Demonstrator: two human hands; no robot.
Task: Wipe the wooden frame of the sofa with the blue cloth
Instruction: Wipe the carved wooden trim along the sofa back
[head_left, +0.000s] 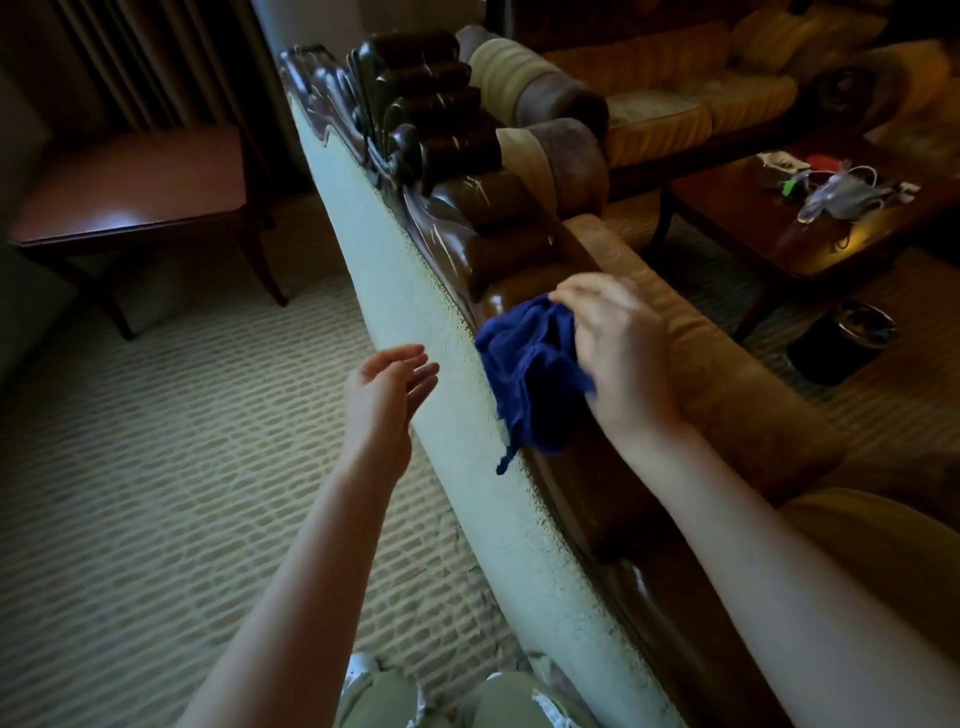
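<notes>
1. My right hand (618, 353) grips the crumpled dark blue cloth (530, 374), fingers curled over its top edge, and holds it against the glossy dark brown carved wooden frame (457, 208) running along the top of the sofa back. Cloth hangs down over the frame's edge, w/ one thin corner trailing lowest, below my wrist.

2. My left hand (387, 395) holds nothing: fingers straight and relaxed, palm turned toward the sofa. It sits just left of the pale textured rear panel of the sofa back (395, 270); contact w/ the panel cannot be confirmed.

3. Frame runs away from both hands, rising ahead of the right hand to a stack of rounded carved scrolls w/ bright glints on them. It also continues back under my right forearm.

4. Right of the right hand: tan upholstered seat cushions (727, 384).

5. Further right: low dark wooden bench (753, 234) carrying tangled cables and small items, w/ a black round bin (841, 343) on the floor beside it.

6. Left of the left hand: patterned beige carpet (156, 441) and a reddish-brown wooden side bench (130, 182).
</notes>
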